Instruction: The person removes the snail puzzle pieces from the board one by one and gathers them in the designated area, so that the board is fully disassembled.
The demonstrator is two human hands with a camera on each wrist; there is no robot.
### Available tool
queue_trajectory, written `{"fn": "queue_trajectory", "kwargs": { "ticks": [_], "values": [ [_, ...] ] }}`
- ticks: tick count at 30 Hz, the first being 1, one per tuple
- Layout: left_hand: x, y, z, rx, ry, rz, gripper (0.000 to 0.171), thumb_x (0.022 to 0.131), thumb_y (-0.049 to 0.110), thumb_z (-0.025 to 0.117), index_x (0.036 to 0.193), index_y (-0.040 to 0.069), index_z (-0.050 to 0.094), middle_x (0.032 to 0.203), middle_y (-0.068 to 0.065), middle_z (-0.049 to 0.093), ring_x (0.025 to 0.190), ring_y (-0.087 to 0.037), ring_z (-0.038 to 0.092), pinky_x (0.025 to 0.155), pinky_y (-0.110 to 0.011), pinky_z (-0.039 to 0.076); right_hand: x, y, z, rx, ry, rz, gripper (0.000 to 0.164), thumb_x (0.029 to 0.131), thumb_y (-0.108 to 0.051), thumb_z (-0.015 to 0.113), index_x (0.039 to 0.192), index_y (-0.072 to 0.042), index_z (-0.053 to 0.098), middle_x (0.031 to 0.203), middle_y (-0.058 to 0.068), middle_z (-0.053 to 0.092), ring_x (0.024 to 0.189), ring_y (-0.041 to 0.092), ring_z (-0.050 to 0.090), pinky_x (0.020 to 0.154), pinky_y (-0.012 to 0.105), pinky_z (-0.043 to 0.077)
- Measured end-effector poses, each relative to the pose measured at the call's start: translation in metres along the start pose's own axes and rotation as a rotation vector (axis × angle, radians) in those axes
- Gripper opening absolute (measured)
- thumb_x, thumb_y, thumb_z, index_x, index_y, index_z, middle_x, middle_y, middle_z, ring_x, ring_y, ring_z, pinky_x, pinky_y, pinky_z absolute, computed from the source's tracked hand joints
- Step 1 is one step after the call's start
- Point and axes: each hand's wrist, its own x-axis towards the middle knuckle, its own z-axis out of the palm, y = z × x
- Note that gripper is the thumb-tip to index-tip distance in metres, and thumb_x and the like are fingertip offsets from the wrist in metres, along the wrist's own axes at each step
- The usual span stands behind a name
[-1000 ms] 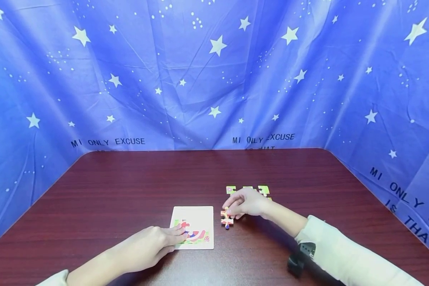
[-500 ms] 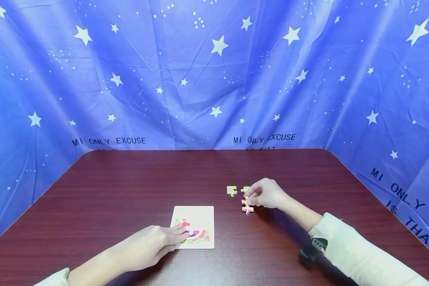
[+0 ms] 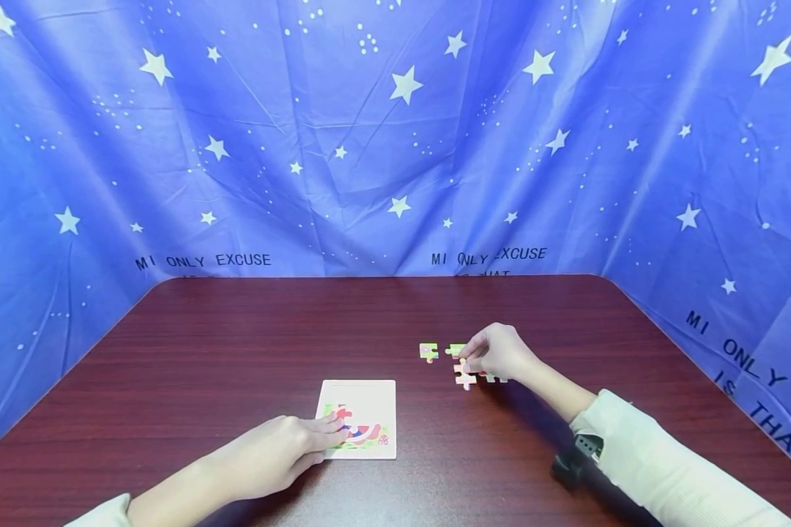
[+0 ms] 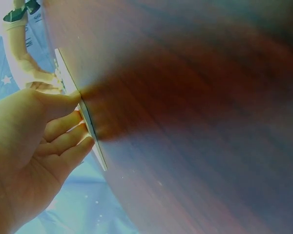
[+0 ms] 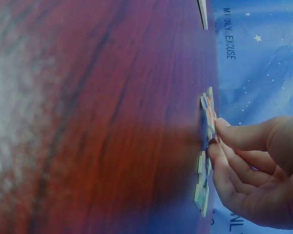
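Note:
My left hand (image 3: pixel 283 450) rests its fingertips on the pale square puzzle board (image 3: pixel 369 391), whose lower part bears red, blue and green pieces. Its thumb lies at the board's near edge in the left wrist view, and the fingers cover part of the picture. Farther right, my right hand (image 3: pixel 501 351) pinches a red and yellow jigsaw piece (image 3: pixel 464 377) between thumb and fingers. In the right wrist view this jigsaw piece (image 5: pixel 209 114) is held tilted, close over the table. Other pieces lie under and beside the right hand, partly hidden by it.
A green jigsaw piece (image 3: pixel 428 350) lies left of the right hand, and another green piece (image 3: pixel 455 350) sits just behind its fingers. Part of a further group of pieces (image 3: pixel 494 378) shows below the hand. A blue star-printed curtain (image 3: pixel 343 183) hangs behind the dark wooden table (image 3: pixel 237 329).
My right hand has moved right and away from the board, carrying the jigsaw piece back to the loose pieces. My left hand has stayed on the board.

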Motion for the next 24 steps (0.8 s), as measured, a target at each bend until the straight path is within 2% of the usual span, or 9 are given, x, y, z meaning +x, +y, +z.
{"fn": "queue_trajectory", "kwargs": {
  "ticks": [9, 24],
  "values": [
    [-0.0026, -0.0005, -0.0002, 0.008, 0.028, 0.021, 0.038, 0.087, 0.005, 0.066, 0.125, 0.011, 0.066, 0.126, -0.009, 0.066, 0.115, -0.019, 0.065, 0.084, -0.03, 0.059, -0.0001, 0.0029, 0.0028, 0.028, 0.018, 0.012, 0.011, 0.071, -0.005, 0.081, 0.081, -0.005, 0.077, 0.07, 0.005, 0.074, 0.057, 0.003, 0.059, 0.05, 0.022, 0.046],
    [-0.0019, 0.0005, 0.0018, -0.002, 0.03, -0.005, 0.041, 0.084, 0.003, 0.068, 0.123, 0.012, 0.067, 0.125, -0.007, 0.067, 0.115, -0.019, 0.066, 0.082, -0.03, 0.059, -0.0017, 0.0068, 0.0018, -0.007, 0.048, -0.052, 0.008, 0.072, -0.006, 0.08, 0.079, -0.005, 0.076, 0.069, 0.003, 0.073, 0.058, 0.003, 0.062, 0.055, 0.022, 0.052]
  ]
}}
